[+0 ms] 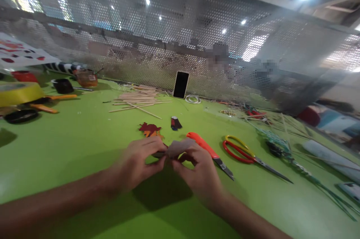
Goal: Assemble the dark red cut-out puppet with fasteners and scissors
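Over the green table (92, 201) my two hands meet, fingertip to fingertip. My left hand (137, 162) pinches a small, thin dark piece (159, 154), mostly covered by the fingers. Thumb and fingers of my right hand (197, 167) are pressed together at the same piece's right end; something pale grey (181, 146) covers or lies along the forefinger, and I cannot make out what it is. Just beyond my left hand lies a dark red and orange cut-out (150, 129). An orange-handled utility knife (205, 147) lies beside my right hand.
Scissors (242, 151) with red and yellow handles lie right. Behind are bamboo sticks (137, 98), a small dark cut-out (176, 123), an upright phone (180, 84) and a white ring (192, 99). Yellow tape (21, 93) sits left; green strands (298, 167) lie right. A perforated metal screen (157, 44) stands behind.
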A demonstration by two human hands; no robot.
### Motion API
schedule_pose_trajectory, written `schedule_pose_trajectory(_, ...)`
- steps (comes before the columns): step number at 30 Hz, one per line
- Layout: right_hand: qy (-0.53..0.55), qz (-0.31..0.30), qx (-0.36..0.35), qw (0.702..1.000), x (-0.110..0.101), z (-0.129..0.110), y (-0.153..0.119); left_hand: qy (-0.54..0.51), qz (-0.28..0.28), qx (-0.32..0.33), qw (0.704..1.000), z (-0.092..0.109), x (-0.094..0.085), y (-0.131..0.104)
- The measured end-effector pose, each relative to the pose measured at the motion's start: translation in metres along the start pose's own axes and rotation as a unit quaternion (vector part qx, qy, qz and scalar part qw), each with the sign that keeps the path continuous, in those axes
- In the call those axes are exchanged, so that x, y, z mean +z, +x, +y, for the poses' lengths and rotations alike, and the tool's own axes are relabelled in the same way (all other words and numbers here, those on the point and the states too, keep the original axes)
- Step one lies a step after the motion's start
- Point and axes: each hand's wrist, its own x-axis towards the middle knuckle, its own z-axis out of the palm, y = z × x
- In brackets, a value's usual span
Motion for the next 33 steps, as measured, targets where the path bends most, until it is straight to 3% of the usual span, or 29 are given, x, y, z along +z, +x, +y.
schedule_pose_trajectory(10,0.105,-0.025,0.097,0.989,-0.008,-0.009,0.0,0.02,-0.018,0.03,0.999,0.0,0.006,-0.005)
schedule_pose_trajectory(18,0.042,-0.062,0.085,0.994,-0.007,-0.002,0.0,0.047,-0.012,0.052,0.997,-0.01,0.008,-0.008)
schedule_pose_trajectory(23,0.017,-0.056,0.08,0.995,-0.007,0.0,-0.001,0.03,-0.033,0.016,0.999,-0.007,0.006,-0.01)
schedule_pose_trajectory(29,0.013,-0.049,0.007,0.999,-0.004,-0.001,-0.002,-0.019,-0.054,-0.006,0.998,-0.007,0.005,-0.01)
schedule_pose_trajectory(33,0.011,-0.059,0.04,0.997,-0.007,-0.004,0.001,-0.001,-0.045,0.02,0.999,-0.008,0.007,-0.009)
